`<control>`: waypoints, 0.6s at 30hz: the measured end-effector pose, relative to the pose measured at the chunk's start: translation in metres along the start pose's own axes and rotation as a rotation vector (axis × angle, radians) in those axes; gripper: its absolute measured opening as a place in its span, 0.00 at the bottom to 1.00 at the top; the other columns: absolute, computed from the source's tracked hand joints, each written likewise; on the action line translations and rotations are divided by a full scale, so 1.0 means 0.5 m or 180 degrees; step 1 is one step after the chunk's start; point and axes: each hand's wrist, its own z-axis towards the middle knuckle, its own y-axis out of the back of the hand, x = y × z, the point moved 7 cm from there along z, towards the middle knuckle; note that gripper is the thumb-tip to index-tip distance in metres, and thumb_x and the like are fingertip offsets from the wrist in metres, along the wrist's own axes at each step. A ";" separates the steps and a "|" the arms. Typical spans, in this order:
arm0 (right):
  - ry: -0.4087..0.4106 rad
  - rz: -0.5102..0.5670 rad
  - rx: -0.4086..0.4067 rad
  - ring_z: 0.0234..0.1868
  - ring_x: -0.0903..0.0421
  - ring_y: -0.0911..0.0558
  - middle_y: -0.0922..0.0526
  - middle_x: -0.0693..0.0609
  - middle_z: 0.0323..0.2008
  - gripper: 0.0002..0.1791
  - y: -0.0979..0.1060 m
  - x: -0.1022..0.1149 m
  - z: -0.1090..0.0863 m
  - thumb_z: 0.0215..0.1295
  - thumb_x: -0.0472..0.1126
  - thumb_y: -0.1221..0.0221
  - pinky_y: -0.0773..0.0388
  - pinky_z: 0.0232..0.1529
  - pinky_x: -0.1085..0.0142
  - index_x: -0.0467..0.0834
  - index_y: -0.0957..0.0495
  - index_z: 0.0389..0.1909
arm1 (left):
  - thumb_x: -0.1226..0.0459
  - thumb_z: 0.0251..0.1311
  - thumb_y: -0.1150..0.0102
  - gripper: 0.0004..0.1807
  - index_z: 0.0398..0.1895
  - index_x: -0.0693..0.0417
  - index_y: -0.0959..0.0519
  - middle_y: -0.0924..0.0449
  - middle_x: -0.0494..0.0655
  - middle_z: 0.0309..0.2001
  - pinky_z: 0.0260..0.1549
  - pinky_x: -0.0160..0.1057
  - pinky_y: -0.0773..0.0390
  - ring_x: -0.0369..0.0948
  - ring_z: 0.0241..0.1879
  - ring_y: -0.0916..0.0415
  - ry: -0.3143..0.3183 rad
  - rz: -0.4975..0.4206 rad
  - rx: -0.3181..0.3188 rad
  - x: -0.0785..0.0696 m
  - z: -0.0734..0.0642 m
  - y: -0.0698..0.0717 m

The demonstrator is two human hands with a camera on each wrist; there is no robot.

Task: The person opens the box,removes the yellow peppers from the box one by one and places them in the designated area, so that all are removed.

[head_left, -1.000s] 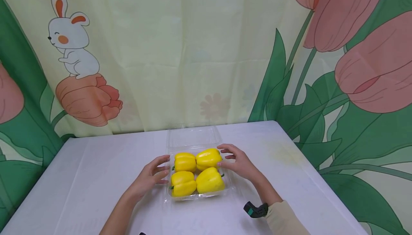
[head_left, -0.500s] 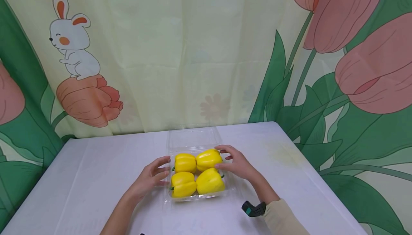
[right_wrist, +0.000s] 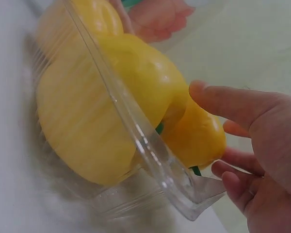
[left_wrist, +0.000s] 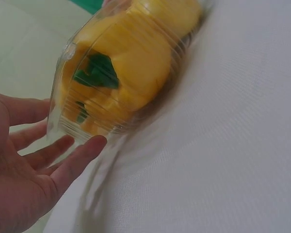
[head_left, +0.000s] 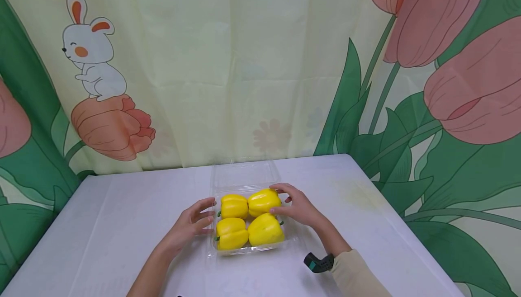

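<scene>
Several yellow bell peppers with green stems sit in two rows in a clear plastic clamshell box (head_left: 236, 252). My left hand (head_left: 188, 223) is at the box's left side, its fingers loosely bent along the clear wall; in the left wrist view the fingertips (left_wrist: 98, 143) are at the wall. My right hand (head_left: 300, 206) reaches over the right rim, thumb and fingers spread about the far right bell pepper (head_left: 263, 201). In the right wrist view that bell pepper (right_wrist: 196, 133) lies between thumb and fingers; whether they touch it I cannot tell.
The box's clear lid (head_left: 244, 175) lies folded back toward the curtain. A white cloth covers the table (head_left: 134, 224). Behind it hangs a curtain (head_left: 195, 62) printed with a rabbit and tulips. A black band (head_left: 319, 263) is on the right wrist.
My right hand has moved slightly left, further over the far right bell pepper. The left hand and the box have stayed nearly still.
</scene>
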 end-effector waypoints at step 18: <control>-0.0113 -0.0107 -0.0040 0.61 0.53 0.28 0.26 0.56 0.63 0.36 -0.009 -0.007 0.010 0.52 0.52 0.29 0.25 0.56 0.54 0.52 0.29 0.63 | 0.61 0.64 0.41 0.32 0.71 0.48 0.39 0.42 0.52 0.73 0.48 0.46 0.17 0.56 0.70 0.38 0.0052 -0.0071 -0.0038 0.010 0.004 -0.003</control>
